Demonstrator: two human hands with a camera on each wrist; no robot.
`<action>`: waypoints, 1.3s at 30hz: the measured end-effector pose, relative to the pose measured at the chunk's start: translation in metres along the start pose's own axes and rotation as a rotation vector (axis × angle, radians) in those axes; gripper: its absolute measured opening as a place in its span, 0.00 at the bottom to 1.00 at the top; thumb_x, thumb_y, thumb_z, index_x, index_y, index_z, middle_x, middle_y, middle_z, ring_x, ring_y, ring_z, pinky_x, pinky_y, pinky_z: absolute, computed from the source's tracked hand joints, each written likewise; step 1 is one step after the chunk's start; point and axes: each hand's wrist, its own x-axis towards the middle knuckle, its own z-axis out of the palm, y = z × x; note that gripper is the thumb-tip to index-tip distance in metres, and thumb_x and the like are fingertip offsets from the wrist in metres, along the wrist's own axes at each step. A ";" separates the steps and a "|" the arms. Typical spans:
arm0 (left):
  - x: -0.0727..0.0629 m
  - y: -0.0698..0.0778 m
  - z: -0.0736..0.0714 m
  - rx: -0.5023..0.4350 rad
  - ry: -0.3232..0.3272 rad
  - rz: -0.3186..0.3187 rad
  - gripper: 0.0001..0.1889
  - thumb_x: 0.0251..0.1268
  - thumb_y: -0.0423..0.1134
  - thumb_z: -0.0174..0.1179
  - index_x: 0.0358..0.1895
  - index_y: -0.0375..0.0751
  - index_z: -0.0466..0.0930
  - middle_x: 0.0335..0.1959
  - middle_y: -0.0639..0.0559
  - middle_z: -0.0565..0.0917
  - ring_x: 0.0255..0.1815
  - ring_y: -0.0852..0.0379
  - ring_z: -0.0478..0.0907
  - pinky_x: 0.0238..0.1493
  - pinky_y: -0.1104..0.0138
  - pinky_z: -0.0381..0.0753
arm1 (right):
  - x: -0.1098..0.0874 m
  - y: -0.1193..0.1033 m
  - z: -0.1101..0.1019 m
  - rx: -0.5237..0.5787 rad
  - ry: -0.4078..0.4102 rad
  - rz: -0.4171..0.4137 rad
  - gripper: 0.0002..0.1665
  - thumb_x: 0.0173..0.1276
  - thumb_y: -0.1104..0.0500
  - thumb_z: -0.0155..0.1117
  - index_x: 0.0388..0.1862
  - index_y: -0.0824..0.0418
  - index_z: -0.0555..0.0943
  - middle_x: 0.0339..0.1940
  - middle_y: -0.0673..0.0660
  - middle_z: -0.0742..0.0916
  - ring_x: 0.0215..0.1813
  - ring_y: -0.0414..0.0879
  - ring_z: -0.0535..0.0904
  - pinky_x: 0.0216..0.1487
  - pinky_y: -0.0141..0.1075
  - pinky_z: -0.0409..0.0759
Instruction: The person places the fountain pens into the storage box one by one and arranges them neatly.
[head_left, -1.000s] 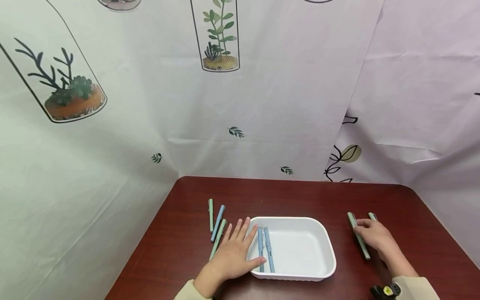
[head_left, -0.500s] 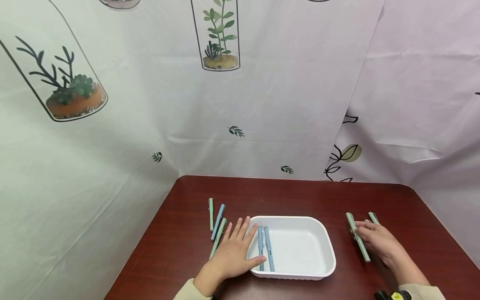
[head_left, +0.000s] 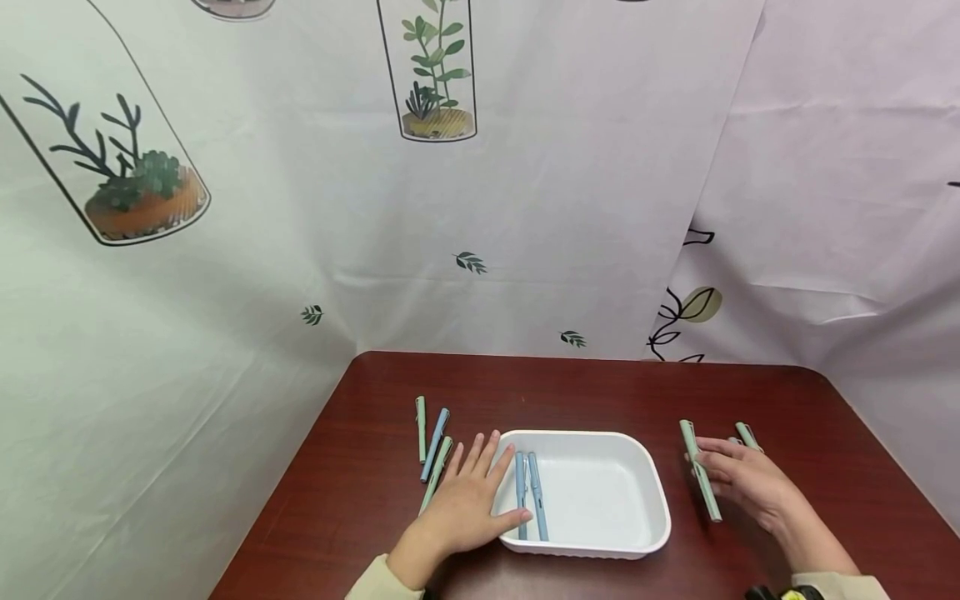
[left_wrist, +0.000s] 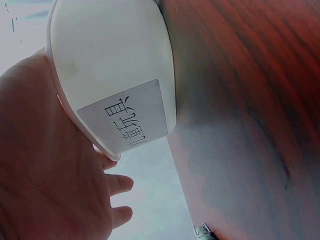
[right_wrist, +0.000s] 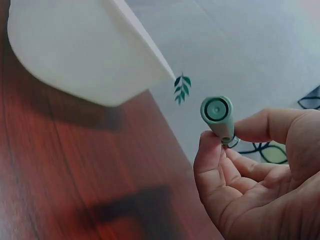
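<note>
My right hand (head_left: 753, 487) pinches a light green pen (head_left: 701, 475) between thumb and fingers, to the right of the white tray (head_left: 600, 554). In the right wrist view the pen's round end (right_wrist: 217, 109) faces the camera. My left hand (head_left: 465, 504) lies with fingers spread over the tray's left rim, thumb reaching inside; in the left wrist view its palm is against the tray's labelled outer wall (left_wrist: 115, 55). Two blue pens (head_left: 537, 500) lie inside the tray at its left end, one partly covered by my left thumb.
Left of the tray lie a blue pen (head_left: 435, 446), a green pen (head_left: 421, 429) and another green pen (head_left: 437, 471) partly behind my left hand. Beyond my right hand a green pen (head_left: 746, 435) shows, partly hidden. A printed cloth (head_left: 525, 250) hangs behind the dark red table (head_left: 600, 392).
My right hand has lifted the green pen and moved it a little left toward the tray. My left hand has stayed on the tray's rim.
</note>
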 end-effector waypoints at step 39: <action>0.001 0.000 -0.002 -0.013 -0.006 0.001 0.49 0.66 0.75 0.47 0.82 0.48 0.54 0.83 0.42 0.50 0.83 0.41 0.46 0.77 0.39 0.48 | -0.009 -0.027 0.067 -0.023 -0.038 -0.028 0.36 0.73 0.64 0.58 0.72 0.82 0.58 0.47 0.54 0.87 0.45 0.41 0.85 0.46 0.39 0.86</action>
